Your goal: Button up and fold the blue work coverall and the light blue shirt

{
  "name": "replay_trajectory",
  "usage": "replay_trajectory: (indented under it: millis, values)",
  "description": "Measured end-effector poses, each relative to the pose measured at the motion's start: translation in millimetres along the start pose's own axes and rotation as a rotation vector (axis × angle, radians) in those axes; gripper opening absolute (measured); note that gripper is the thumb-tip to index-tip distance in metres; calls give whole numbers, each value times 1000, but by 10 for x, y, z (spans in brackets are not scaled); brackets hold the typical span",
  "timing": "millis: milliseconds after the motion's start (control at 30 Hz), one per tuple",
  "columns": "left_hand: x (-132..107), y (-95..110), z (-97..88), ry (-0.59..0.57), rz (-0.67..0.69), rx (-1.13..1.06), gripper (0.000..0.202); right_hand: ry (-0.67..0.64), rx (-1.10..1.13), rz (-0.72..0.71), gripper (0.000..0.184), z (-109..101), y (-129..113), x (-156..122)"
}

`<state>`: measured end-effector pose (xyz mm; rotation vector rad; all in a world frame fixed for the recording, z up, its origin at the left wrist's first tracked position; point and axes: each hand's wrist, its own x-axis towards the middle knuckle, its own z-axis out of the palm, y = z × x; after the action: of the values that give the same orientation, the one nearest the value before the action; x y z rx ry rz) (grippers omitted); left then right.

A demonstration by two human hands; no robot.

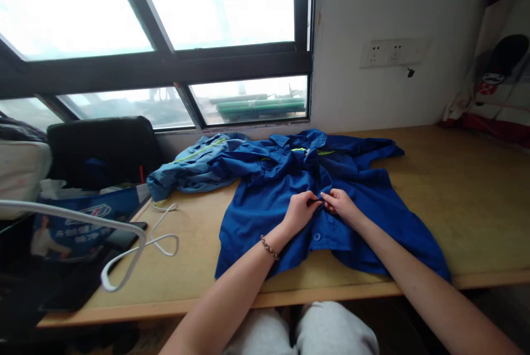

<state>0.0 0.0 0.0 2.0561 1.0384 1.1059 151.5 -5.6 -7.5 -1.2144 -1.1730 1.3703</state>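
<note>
A blue work shirt [273, 200] with yellow-green trim lies spread on the wooden table, collar toward the window. My left hand [301, 212] pinches the front edge of the shirt near its middle. Right beside it, my right hand [338, 204] grips the same front edge with thumb and fingers, the fingertips of both hands almost meeting. What sits between the fingertips is too small to make out. Below the hands, a round blue button [317, 237] shows near the hem. A lighter blue garment [194, 164] with a yellow-green stripe lies crumpled at the shirt's left.
The wooden table [467, 200] stands against the wall and window. A white cable [165, 242] loops over its left side. At far left are a blue printed bag [83, 228] and a black chair back [103, 145]. A wall socket [393, 52] is at upper right.
</note>
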Motion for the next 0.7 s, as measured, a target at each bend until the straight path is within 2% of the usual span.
replay_trajectory:
  millis: [167, 267, 467, 700]
  values:
    - [6, 33, 6, 25, -79, -194, 21, -57, 108, 48, 40, 3, -44, -8]
    - [7, 25, 16, 34, -119, -228, 22, -62, 108, 32, 39, -3, -67, -15]
    - [-15, 41, 28, 56, -51, -67, 10, 0, -53, -93, 31, -2, -46, -28]
    - [-49, 56, 52, 52, 51, 22, 4, -20, 126, 57, 33, -9, -24, 15]
